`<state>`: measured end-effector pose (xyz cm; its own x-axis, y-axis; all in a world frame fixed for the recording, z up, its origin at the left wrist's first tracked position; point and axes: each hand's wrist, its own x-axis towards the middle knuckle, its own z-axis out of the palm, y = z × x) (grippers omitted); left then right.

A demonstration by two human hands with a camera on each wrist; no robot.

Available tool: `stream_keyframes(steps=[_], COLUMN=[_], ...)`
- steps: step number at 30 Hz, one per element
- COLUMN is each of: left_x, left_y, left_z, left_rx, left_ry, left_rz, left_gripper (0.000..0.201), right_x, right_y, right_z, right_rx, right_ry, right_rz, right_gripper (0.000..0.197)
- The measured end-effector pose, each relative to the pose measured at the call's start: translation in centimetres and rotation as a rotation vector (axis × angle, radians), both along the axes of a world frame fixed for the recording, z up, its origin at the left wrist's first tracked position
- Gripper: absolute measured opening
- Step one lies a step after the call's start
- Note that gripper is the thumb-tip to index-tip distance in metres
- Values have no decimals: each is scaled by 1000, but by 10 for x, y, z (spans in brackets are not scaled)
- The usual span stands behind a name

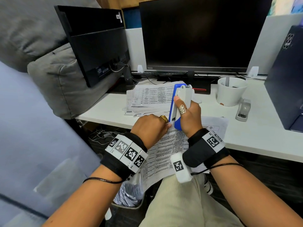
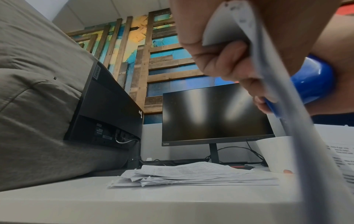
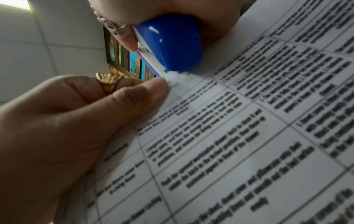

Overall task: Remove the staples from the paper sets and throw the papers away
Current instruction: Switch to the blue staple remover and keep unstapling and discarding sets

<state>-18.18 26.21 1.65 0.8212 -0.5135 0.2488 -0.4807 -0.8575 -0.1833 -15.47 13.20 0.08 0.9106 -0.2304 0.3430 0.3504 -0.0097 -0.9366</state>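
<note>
While the person sits at the white desk (image 1: 255, 138), the right hand (image 1: 188, 115) wraps its grip around a blue and white plastic stapler (image 1: 177, 102), thumb along the white top, with the blue rear end pressed down onto the corner of a stapled set of printed paper sheets (image 1: 165, 149). That paper set hangs off the desk edge over the person's lap. The left hand (image 1: 150, 126), wearing a gold ring, pinches the same corner between thumb and fingers, just beside the stapler's tip. Farther back on the desk lies a loose pile of printed papers (image 1: 147, 99), near a white cup (image 1: 231, 91) and a grey stapler (image 1: 243, 109).
</note>
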Motion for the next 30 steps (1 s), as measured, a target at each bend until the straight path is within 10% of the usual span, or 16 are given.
stream_keyframes(steps=[9,19,24,30], left_x=[0,12,13,12], left_y=[-3,17,19,19], left_z=[-4,-11,-12,-12], left_rx=[-7,-58,-7,-6], left_ry=[26,-11,-32,-44], left_rz=[12,-45,-29,-41], left_gripper=[39,34,33,32], right_x=[3,54,56,69], right_y=[3,-82,-120,-128], right_z=[0,17,3,-19], right_rx=[-58,-260,-574,-905], right_ry=[-43,546,729,731], right_rz=[-19,-41,-115,-242], right_gripper=[25,77,29,44])
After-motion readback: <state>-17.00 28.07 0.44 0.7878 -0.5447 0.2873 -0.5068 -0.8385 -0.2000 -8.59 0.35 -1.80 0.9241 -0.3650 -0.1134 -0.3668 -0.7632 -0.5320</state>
